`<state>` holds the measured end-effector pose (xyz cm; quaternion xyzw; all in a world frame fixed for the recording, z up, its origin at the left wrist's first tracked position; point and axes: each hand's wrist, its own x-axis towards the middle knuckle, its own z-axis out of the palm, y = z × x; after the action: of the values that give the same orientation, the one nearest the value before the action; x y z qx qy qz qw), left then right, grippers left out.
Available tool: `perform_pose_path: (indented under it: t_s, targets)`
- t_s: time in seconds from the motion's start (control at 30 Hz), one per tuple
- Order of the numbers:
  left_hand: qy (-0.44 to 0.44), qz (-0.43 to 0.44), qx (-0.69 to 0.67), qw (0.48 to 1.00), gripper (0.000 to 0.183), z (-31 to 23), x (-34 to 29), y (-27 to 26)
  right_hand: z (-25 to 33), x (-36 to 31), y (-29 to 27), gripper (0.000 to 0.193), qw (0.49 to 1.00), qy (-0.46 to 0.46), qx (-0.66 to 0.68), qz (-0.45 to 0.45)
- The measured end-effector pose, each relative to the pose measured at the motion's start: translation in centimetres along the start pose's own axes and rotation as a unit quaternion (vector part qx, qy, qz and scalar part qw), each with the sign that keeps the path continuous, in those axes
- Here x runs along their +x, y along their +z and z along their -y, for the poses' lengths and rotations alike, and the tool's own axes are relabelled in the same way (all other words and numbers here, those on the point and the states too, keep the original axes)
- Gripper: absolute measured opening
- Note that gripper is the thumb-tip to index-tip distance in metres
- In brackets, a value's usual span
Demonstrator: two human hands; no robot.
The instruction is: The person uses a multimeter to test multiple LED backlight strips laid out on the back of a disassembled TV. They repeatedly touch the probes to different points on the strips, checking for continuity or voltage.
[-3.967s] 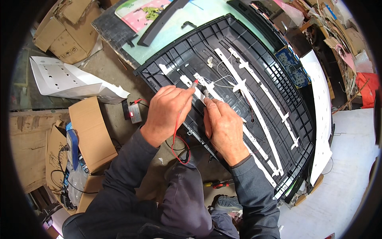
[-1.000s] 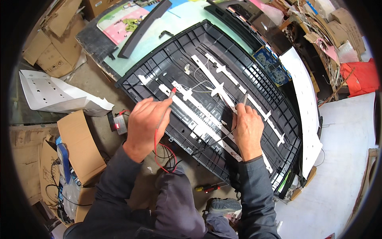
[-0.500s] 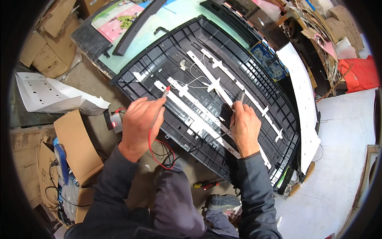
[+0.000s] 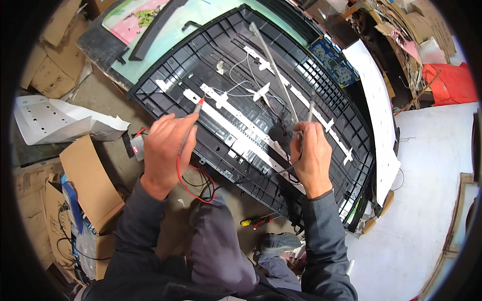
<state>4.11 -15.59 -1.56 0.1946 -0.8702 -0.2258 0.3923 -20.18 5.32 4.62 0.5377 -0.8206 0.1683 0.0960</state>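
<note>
My left hand (image 4: 168, 145) is closed around a red-tipped test probe (image 4: 201, 103) with a red lead, its tip by the upper ends of the two nearer white LED strips (image 4: 240, 124). In my right hand (image 4: 314, 153) is a second, dark grey probe (image 4: 311, 111), pointing away from me. The same fingers pinch a thin LED strip (image 4: 275, 67), turned edge-on and tilted up from the black TV back shell (image 4: 296, 37). Another white strip (image 4: 331, 128) lies farther right in the shell. Thin wires (image 4: 241, 95) loop between the strips.
A small meter-like box (image 4: 136, 146) lies left of the shell. Screwdrivers (image 4: 258, 221) are on the floor near my foot. An open cardboard box (image 4: 93, 183) stands at left, a blue circuit board (image 4: 331, 62) and white sheet (image 4: 374, 110) at right.
My right hand has lifted and turned the middle LED strip, which lay flat before. The view has shifted slightly; my left hand still holds the red probe by the near strips.
</note>
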Motion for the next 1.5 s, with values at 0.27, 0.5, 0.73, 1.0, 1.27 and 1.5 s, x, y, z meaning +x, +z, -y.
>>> perform_pose_path:
  t_s: [0.27,0.5,0.73,1.0,1.27,1.5]
  targets:
    - [-0.003,-0.074,0.007,0.997,0.027,-1.7,-0.5,-2.0,2.5,-2.1,-1.0,0.036,0.965,-0.004,0.246,0.091]
    - [-0.022,-0.103,-0.002,0.994,0.029,-2.4,-1.7,-3.1,2.4,-3.7,1.1,0.024,0.974,-0.019,0.173,0.146]
    - [-0.016,-0.097,-0.001,0.995,0.032,-2.0,-1.8,-2.7,2.8,-3.9,1.3,0.026,0.986,-0.064,0.089,0.129]
    - [-0.004,-0.094,0.003,0.996,0.034,-1.8,-1.7,-2.5,3.2,-4.1,1.7,0.033,0.984,-0.030,0.113,0.137]
    - [-0.003,-0.091,0.007,0.996,0.035,-1.6,-1.9,-2.3,3.3,-4.1,1.7,0.034,0.985,-0.027,0.099,0.140]
    - [0.008,-0.064,0.017,0.998,0.038,-1.6,-1.5,-3.0,3.8,-4.7,0.8,0.034,0.990,-0.055,0.066,0.112]
